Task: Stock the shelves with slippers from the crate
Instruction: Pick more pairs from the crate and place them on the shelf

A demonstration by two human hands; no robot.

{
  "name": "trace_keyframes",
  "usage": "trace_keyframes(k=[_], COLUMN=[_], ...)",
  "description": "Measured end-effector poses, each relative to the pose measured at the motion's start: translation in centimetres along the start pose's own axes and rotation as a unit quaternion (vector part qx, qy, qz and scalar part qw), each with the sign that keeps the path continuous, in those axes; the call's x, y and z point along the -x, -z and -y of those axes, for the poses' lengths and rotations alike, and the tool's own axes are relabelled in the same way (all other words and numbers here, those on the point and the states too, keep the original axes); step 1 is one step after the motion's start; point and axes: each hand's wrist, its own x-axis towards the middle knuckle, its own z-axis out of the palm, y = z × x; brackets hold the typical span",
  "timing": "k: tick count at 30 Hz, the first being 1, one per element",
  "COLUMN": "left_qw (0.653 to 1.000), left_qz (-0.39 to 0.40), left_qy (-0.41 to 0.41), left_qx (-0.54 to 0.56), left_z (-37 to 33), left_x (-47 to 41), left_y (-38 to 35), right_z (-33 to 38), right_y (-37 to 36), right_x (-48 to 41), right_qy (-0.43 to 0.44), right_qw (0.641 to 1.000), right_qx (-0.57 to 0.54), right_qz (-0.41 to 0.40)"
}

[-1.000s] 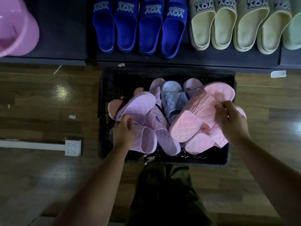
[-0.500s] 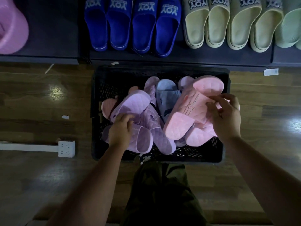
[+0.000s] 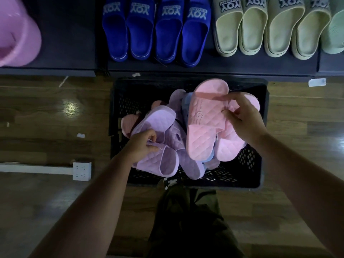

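A wooden floor is seen across the middle and lower frame, and a dark shelf is set along the top. On the shelf, four blue slippers are lined up at centre, with beige slippers ranged to their right and a pale green slipper cut off by the right edge. A pink plastic tub is placed at the upper left.

A black perforated crate is stood on the floor just below the shelf, at centre frame, and quilted slippers in pink, lilac and pale blue are heaped inside it. A pink slipper is raised above the heap, toe towards the bottom of the frame, and is pinched at its strap by the right hand, fingers curled. A second pink slipper is seen just beneath it.

A lilac slipper at the crate's lower left is gripped at its strap edge by the left hand, fingers curled round it.

A white power strip is laid on the floor left of the crate.
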Motion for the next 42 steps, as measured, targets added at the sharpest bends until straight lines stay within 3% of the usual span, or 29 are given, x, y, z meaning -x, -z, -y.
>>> trace_keyframes(k=[5,10,17,21,31,36,42], left_qw=[0.999,0.999,0.992,0.996,0.996,0.996,0.982], left_qz=[-0.036,0.028,0.067,0.040,-0.006,-0.066,-0.114], left_qy=[0.011,-0.007,-0.025,-0.016,-0.075,-0.065,-0.101], left_qx=[-0.003,-0.022,-0.101,-0.084,-0.053,-0.015,0.111], left_z=[-0.1,-0.5,0.1,0.0,-7.1,-15.2,-29.3], left_x=[0.2,0.1,-0.7,-0.8,4.8,9.0,13.6], left_y=[-0.5,0.4,-0.8,-1.2,5.0,11.0,17.6], right_z=[1.0,0.9,-1.4,-1.5,2.7,6.1,12.6], right_y=[1.1,2.3,0.5,0.2,7.7,15.9,27.4], right_x=[-0.4,-0.6,0.9,1.6,5.8,9.2,12.8], right_qy=[0.027,0.027,-0.044,-0.051,-0.097,-0.115,-0.148], right_qw=[0.998,0.986,0.986,0.988,0.993,0.993,0.983], right_qx=[0.003,0.084,0.066,0.042,-0.031,-0.035,-0.033], right_qz=[0.063,0.141,0.145,0.141,0.051,-0.010,-0.102])
